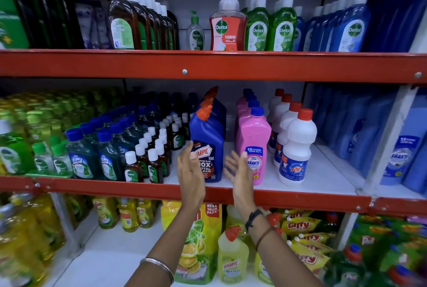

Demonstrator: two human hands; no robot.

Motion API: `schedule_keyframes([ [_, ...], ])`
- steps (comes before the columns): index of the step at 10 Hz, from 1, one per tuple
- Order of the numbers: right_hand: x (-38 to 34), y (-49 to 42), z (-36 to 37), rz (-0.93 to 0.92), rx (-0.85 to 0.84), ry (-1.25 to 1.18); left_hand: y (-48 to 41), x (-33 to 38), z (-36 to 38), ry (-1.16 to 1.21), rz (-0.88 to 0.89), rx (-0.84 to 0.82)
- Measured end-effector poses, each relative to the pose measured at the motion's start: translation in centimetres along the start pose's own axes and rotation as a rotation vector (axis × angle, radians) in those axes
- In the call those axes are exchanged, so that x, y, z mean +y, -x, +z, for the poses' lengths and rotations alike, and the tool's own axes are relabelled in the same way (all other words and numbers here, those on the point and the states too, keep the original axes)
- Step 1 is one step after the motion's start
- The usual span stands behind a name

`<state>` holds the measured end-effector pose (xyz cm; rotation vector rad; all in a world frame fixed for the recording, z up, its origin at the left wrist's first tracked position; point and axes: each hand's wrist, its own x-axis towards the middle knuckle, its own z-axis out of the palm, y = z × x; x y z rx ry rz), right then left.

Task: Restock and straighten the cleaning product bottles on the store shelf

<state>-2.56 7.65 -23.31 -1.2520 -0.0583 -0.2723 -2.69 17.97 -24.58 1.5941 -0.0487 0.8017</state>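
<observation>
A blue Harpic bottle [209, 139] with an orange angled cap stands at the front of a row on the white middle shelf [323, 175]. My left hand [190, 171] is open with its fingers apart, its fingertips at the bottle's left side over the label. My right hand [239, 171] is open too, in the gap between the Harpic bottle and the pink Shakti bottle [254, 145], thumb close to the pink label. Neither hand grips a bottle. White Rin bottles [297, 148] with red caps line up to the right.
Small brown Dettol bottles [150, 157] and blue-capped Lizol bottles [80, 155] crowd the left of the shelf. The red shelf rail [288, 196] crosses under my wrists. Dettol bottles fill the top shelf, with yellow Harpic [232, 256] and dish-soap packs below.
</observation>
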Motion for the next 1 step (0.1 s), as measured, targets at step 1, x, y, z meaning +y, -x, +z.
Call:
schedule_keyframes([
  [1,0.27,3.02,-3.47,-0.067,0.085,0.034,0.07,1.83,0.58,-0.063,0.227,0.066],
])
